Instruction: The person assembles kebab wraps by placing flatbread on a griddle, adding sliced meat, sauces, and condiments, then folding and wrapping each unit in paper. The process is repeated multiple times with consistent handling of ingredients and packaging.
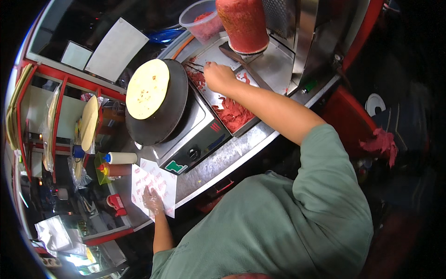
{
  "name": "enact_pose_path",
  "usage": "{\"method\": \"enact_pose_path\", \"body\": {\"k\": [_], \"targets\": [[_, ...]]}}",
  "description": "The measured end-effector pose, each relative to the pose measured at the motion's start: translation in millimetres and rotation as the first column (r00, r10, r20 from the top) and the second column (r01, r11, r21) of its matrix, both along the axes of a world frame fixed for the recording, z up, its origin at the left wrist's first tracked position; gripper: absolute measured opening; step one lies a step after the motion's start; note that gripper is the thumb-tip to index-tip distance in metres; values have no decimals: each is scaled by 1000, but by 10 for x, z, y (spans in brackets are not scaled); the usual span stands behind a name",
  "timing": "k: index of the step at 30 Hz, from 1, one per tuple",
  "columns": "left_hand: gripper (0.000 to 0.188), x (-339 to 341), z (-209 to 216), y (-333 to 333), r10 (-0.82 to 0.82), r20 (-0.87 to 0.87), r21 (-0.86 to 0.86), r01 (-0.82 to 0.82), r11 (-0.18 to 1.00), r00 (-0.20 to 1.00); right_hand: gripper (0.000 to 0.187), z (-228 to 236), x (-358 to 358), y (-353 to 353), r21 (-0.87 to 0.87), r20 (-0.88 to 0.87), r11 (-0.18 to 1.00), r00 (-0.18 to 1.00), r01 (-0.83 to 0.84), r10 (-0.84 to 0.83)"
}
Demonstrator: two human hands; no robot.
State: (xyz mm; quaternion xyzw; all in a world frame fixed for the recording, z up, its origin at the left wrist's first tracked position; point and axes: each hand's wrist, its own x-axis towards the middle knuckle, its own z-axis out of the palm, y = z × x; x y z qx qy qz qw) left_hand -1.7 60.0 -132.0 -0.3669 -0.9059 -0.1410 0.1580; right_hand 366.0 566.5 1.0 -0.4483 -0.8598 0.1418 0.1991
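My right hand is closed around thin dark tongs, whose tips reach over a metal tray beside the griddle. Shredded red meat lies heaped at the near end of that tray, below my wrist, with smaller bits by the tongs. In a clear plastic glove, my left hand rests on a white paper sheet with red print, fingers stretched out. A round flatbread lies on the black griddle, hanging past its upper left rim.
A large red meat cone stands upright behind the tray, near a tub of red meat. A long knife lies across the tray. Two sauce bottles lie left of the stove. The counter edge runs before me.
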Motion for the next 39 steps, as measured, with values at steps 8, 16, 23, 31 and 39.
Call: {"method": "enact_pose_path", "body": {"k": [8, 16, 23, 31, 39], "targets": [[39, 83, 98, 200, -33, 36, 31, 32, 999, 999, 31, -87, -5, 55, -69, -14, 998, 1000, -6, 5], [41, -55, -49, 103, -14, -7, -1, 14, 1000, 1000, 34, -209, 389, -348, 51, 37, 998, 999, 33, -35], [41, -159, -65, 80, -57, -59, 31, 59, 998, 997, 30, -122, 148, -222, -19, -49, 990, 989, 140, -141], [36, -10, -49, 61, -45, -39, 58, 48, 997, 998, 32, -179, 233, -400, -49, -33, 987, 987, 154, -155], [36, -95, -77, 50, -35, -63, 32, 37, 999, 997, 31, -152, 267, -462, -82, -85, 983, 982, 164, -171]]}}
